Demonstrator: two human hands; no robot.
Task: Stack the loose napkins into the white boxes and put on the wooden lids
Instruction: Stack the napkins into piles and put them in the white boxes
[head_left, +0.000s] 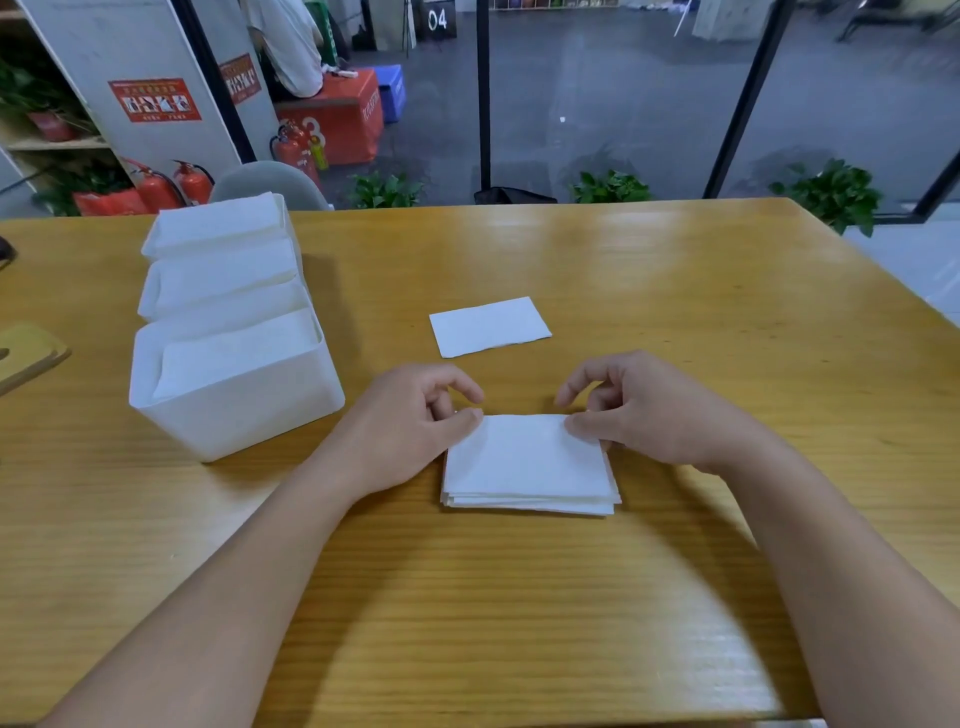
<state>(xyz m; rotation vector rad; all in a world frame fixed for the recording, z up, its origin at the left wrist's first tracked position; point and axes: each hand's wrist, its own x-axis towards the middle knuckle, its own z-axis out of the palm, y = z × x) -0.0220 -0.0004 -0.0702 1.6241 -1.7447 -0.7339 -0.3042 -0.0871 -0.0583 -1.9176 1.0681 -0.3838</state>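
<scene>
Near stack: small pile of square white paper napkins (530, 467) on the yellow wooden table (519, 597), directly before me.
My hands: left hand (415, 421) pinches the pile's far-left corner; right hand (628, 410) pinches its far-right corner, fingers curled.
Handling: light, soft, limp; sheets likely to slide or fan. I judge it best to clamp the whole thickness at opposite edges.
Loose sheet: single white rectangular napkin (489, 326), farther off, lying flat.
Boxes: three white rectangular boxes (234, 405) in a row at left, napkins inside, unlidded.
Lid: pale wooden lid (28, 356) at the left edge.
</scene>
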